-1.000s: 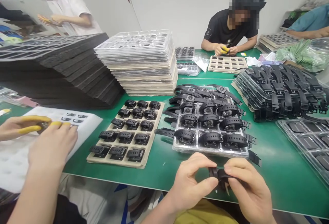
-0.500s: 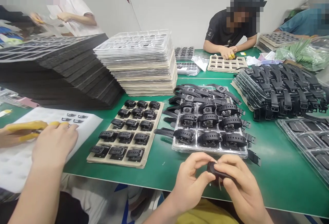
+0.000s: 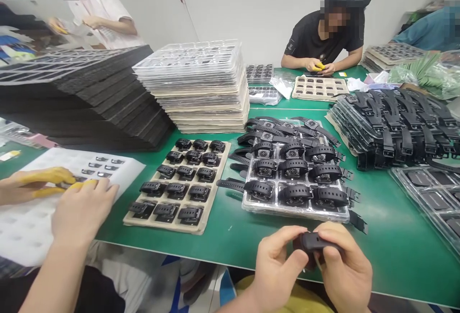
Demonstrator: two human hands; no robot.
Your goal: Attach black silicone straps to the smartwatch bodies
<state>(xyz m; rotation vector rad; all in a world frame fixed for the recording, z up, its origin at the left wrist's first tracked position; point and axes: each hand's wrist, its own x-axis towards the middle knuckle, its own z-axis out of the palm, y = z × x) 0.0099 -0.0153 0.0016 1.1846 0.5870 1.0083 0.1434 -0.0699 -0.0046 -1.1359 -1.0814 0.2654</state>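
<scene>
Both my hands are over the table's front edge, below the clear tray, with a black smartwatch [image 3: 318, 241] between them. My left hand [image 3: 276, 267] pinches its left end between thumb and fingers. At the other end, the thumb and curled fingers of my right hand [image 3: 347, 262] grip it. A smooth dark side with a small hole shows; its underside is mostly hidden. Just beyond is a clear plastic tray [image 3: 251, 206] of strapped black watches, some straps hanging over its sides. Left of that lies a beige tray [image 3: 196, 229] with rows of similar watches.
A co-worker's gloved hands [image 3: 81, 207] work over a white foam tray [image 3: 21, 231] at left. Tall stacks of black foam [image 3: 118, 107] and clear trays [image 3: 201, 92] stand behind. Watch-laden trays [image 3: 398, 131] are piled at right. Another co-worker [image 3: 323, 49] sits opposite.
The watch has turned in my hands, so more of its side shows. At left, the co-worker's hands shifted right and more small parts show. The person opposite drew both hands back from their tray.
</scene>
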